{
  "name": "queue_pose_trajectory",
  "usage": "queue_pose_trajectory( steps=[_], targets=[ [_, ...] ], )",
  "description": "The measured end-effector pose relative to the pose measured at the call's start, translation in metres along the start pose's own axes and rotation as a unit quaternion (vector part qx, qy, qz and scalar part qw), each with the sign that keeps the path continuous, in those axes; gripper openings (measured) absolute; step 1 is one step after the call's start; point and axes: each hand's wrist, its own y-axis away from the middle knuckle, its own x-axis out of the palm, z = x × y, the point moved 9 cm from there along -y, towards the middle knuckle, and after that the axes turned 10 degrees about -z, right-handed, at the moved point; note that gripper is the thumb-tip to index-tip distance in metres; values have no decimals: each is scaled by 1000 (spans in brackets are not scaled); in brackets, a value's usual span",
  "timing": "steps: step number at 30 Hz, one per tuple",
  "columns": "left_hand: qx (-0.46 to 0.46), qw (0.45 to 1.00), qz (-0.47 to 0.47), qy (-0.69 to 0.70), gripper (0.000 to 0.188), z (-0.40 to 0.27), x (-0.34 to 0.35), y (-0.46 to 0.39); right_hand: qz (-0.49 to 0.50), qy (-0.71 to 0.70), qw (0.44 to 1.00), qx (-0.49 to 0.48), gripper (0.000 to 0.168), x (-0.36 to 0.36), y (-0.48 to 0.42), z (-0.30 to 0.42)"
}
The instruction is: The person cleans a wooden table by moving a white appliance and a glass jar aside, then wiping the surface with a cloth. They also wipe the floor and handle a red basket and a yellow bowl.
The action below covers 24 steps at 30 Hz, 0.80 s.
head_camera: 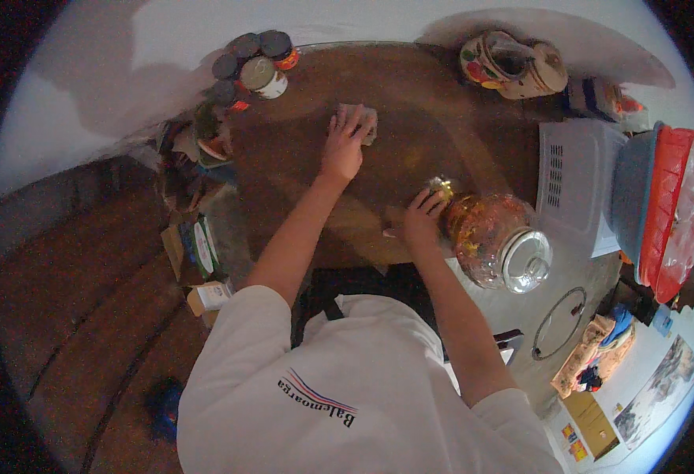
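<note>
My left hand (344, 145) lies over a small folded pale cloth (370, 127), pressing it to the dark wooden tabletop (406, 136). The cloth's edges show beyond its fingers. Closer to my body, my right hand (424, 220) rests on the table with its thumb out to the left and its fingertips beside the base of a large round glass jar (489, 237). Whether they touch the jar is hard to tell. Reddish contents show through the glass, and a clear lid (526, 262) tops it. Something shiny and gold-coloured (442, 186) glints by the fingertips.
Several dark-lidded jars and a pale-topped can (264, 77) stand at the back left. A patterned container (513, 65) is at the back right. Along the right are a white plastic basket (581, 183) and a red basket (670, 213). Open boxes (196, 249) stand left.
</note>
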Motion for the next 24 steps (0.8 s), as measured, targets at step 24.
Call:
queue_pose_trajectory(
  steps=[24],
  targets=[
    [182, 981, 49, 45, 60, -148, 103, -51, 19, 30, 999, 39, 152, 5, -5, 5]
  ],
)
